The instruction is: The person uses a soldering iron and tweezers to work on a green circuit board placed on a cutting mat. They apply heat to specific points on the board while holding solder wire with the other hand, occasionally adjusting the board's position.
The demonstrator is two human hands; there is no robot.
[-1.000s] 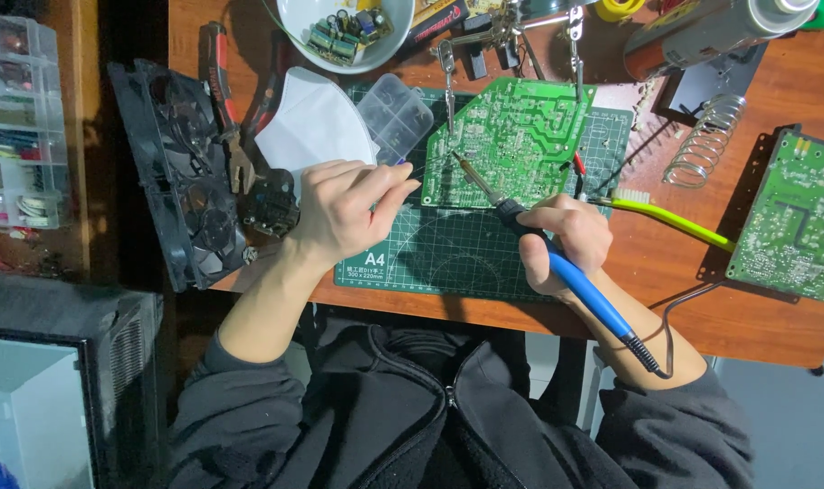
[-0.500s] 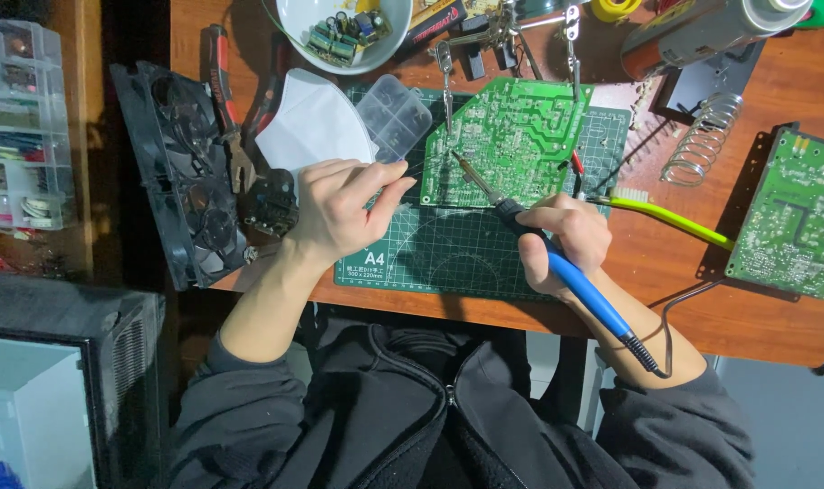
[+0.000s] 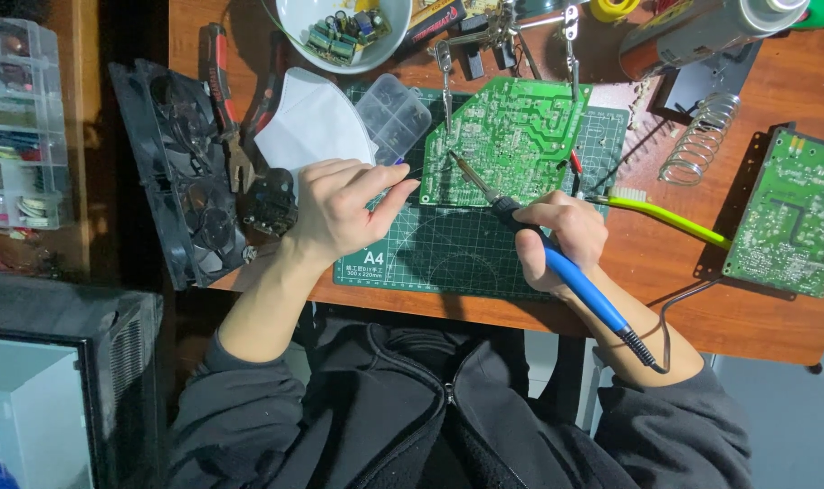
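Right hand [image 3: 557, 237] fingers clamped on blue soldering iron [image 3: 557, 263], tip on green circuit board [image 3: 512, 143] clipped above cutting mat [image 3: 448, 249]; left hand [image 3: 340, 210] fingers pinched on thin wire; maybe a burn from one slip.

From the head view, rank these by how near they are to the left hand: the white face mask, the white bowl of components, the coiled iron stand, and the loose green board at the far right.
From the left hand:
1. White face mask, just above it, next to the knuckles.
2. White bowl of components, farther up at the table's top edge.
3. Coiled iron stand, well off to the right.
4. Loose green board, at the far right edge.
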